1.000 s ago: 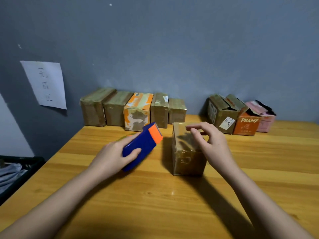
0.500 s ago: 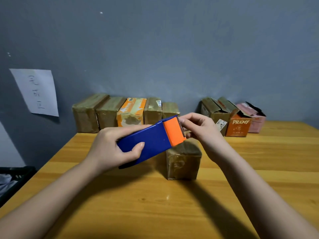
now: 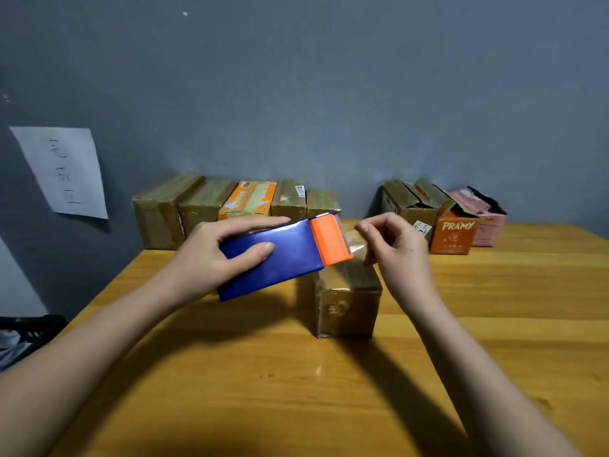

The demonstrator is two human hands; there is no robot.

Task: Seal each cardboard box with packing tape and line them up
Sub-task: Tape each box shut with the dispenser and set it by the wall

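Now I'm gripping the dispenser (image 3: 280, 255) in my left hand (image 3: 211, 258), my right hand (image 3: 395, 249) pinching tape (image 3: 354, 247) above the box (image 3: 346, 301), five sealed boxes (image 3: 237, 206) lining the wall behind it and three open boxes (image 3: 441, 219) waiting.

Left hand (image 3: 204, 258) has lifted the tape dispenser (image 3: 280, 255) off the surface to above the box (image 3: 346, 301). Right hand (image 3: 395, 245), formerly on the box top, now pinches clear tape (image 3: 356, 247) drawn from the orange end.

The tape dispenser (image 3: 283, 255) hides the near box's (image 3: 346, 301) top left corner, and the right hand (image 3: 395, 249) covers its far right edge. Left of that box, the dark crate (image 3: 29, 328) is cut off by the frame edge.
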